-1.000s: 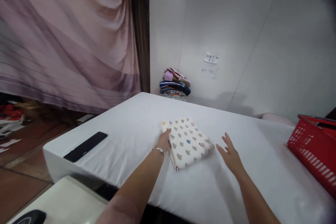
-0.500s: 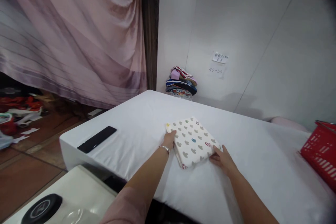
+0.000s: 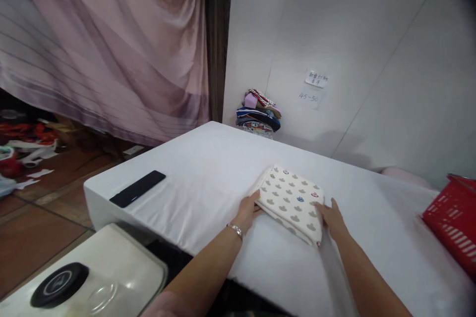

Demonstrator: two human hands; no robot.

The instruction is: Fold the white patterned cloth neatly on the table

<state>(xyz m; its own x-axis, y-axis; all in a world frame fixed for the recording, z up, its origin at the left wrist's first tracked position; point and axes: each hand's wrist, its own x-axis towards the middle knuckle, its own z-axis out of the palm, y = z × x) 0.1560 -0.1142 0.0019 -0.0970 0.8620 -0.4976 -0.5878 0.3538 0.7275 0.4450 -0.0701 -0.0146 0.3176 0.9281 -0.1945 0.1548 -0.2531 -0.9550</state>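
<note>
A folded white cloth (image 3: 290,198) with grey mouse-head prints and a few coloured ones is between my two hands over the white-covered table (image 3: 193,173). My left hand (image 3: 248,212), a bracelet at its wrist, grips the cloth's near left corner, thumb on top and fingers partly underneath. At the right edge, my right hand (image 3: 332,218) pinches the cloth, its index finger raised. The layered fold shows along the near side. Whether the cloth rests fully on the table I cannot tell.
A black phone-like slab (image 3: 138,188) lies at the table's left. Folded clothes (image 3: 259,113) are stacked beyond the far edge by the wall. A red basket (image 3: 451,218) stands at right. A white appliance (image 3: 122,262) with a black knob is at front left.
The folded cloth has turned and shifted to the right, both hands moving with it. Its layered near edge now faces me. The camera view has shifted slightly.
</note>
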